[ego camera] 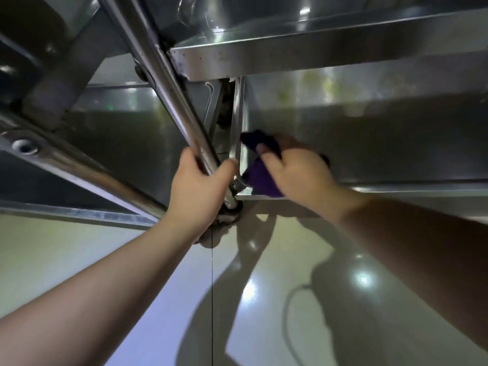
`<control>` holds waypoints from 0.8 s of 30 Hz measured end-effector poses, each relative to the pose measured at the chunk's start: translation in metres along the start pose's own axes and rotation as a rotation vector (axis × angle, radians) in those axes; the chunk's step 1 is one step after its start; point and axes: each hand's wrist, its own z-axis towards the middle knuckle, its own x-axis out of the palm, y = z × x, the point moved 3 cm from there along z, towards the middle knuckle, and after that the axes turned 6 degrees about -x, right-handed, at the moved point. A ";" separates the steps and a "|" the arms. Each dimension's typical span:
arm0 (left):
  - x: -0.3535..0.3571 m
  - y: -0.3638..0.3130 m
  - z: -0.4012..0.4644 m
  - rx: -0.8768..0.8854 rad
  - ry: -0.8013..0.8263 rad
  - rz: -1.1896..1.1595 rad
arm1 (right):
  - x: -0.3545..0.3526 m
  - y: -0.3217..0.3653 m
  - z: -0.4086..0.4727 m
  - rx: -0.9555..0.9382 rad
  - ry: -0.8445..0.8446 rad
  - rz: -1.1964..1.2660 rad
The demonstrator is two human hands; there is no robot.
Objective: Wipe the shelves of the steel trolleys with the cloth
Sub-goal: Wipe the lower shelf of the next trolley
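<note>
A steel trolley (pixel 343 56) fills the upper part of the view, its upper shelf (pixel 303 52) above the right hand and its lower shelf (pixel 369 143) stretching away to the right of that hand. A second trolley (pixel 66 159) stands to the left of the left hand, its shelf edge running down toward that wrist. Below both forearms lies a glossy pale floor (pixel 264 299) with shadows and light spots on it. A round steel upright post (pixel 169 83) slants down between the two trolleys. The left hand (pixel 200 186) is wrapped around the low end of this post, thumb on one side and fingers curled behind it, just above a caster that it mostly hides. The right hand (pixel 298 167) lies just beside it, at the near left corner of the lower shelf, fingers bent over a dark purple cloth (pixel 261 180) and pressing it onto the shelf against the corner rim. Part of the cloth bunches out beyond the fingertips.
</note>
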 end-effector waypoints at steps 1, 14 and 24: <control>0.003 -0.004 0.006 0.011 -0.026 -0.065 | 0.016 0.005 -0.005 -0.058 0.093 -0.058; 0.025 -0.007 0.034 0.124 -0.115 -0.412 | 0.101 -0.015 0.062 -0.140 0.503 -0.292; 0.022 -0.008 0.038 0.215 -0.060 -0.388 | 0.073 -0.069 0.107 0.093 0.359 -0.358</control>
